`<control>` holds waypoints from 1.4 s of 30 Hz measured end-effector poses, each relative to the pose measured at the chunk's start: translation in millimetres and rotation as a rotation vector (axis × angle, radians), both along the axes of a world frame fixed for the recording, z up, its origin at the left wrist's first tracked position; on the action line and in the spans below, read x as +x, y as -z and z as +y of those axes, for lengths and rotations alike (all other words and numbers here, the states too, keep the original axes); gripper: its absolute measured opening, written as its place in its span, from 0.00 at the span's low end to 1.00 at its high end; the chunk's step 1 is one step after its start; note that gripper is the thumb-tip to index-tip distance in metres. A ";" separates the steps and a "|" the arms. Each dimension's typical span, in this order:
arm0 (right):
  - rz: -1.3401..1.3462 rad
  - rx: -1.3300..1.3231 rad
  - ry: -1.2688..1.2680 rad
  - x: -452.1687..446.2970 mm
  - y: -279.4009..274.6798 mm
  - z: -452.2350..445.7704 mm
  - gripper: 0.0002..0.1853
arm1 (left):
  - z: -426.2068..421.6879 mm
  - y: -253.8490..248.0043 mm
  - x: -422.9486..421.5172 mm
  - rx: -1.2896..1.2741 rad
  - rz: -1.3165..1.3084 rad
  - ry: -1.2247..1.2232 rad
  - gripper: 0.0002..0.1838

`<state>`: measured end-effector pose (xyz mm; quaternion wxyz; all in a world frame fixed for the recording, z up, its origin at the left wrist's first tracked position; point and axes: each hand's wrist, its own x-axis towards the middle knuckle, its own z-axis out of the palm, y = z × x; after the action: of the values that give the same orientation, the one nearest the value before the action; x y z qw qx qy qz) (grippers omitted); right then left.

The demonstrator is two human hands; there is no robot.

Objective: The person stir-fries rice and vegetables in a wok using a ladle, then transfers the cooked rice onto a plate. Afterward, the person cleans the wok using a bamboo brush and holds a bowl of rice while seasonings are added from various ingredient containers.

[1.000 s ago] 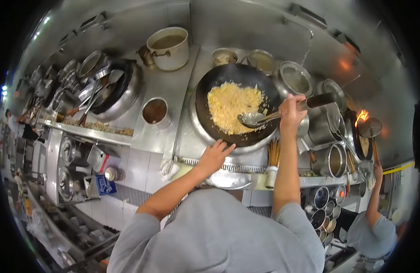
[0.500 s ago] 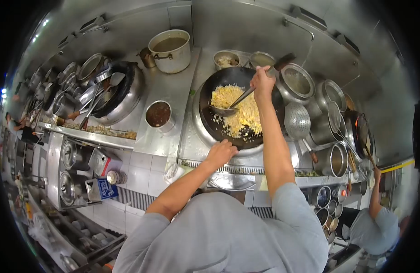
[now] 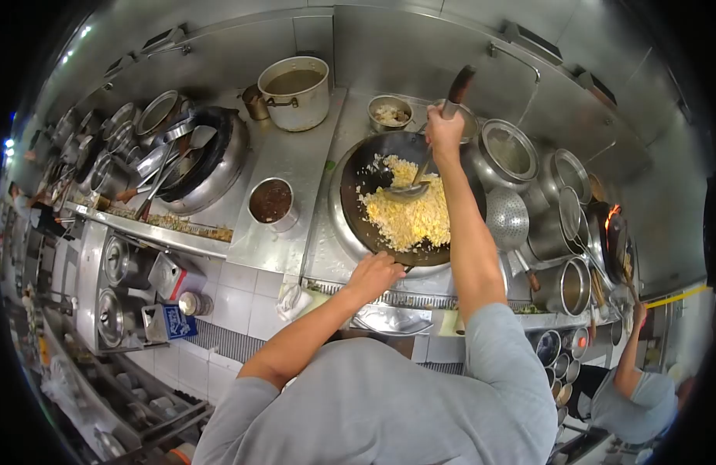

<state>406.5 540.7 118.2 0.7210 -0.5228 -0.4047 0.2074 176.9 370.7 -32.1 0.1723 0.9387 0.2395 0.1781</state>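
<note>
The right hand (image 3: 445, 133) is wrapped firmly around the handle of a ladle (image 3: 408, 191), whose bowl sits in the food (image 3: 411, 223), while the left hand (image 3: 377, 277) is clamped on the near edge of the wok (image 3: 353, 203). The food, seemingly rice with egg, lies inside the wok, heaped mostly from the middle toward the near and right sides. Mixing looks well advanced, with yellow bits spread through the pale grains, yet probably incomplete, since loose grains lie scattered at the far left; no portion is visibly dished out, and doneness I cannot tell
</note>
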 end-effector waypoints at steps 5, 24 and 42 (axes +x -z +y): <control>-0.218 0.066 0.162 17.9 36.0 11.0 0.10 | -4.8 6.8 -3.6 -0.050 0.003 -0.006 0.12; 0.068 0.192 0.008 44.9 46.2 -101.8 0.13 | 15.2 17.1 10.3 0.053 0.034 0.099 0.14; 0.045 0.274 0.073 -34.5 31.3 -141.9 0.15 | -44.1 -1.9 -49.3 -0.036 0.017 0.036 0.16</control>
<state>372.0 398.8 86.9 0.8017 -0.4289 -0.3936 0.1354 127.6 326.6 -30.2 0.1904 0.9412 0.2270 0.1625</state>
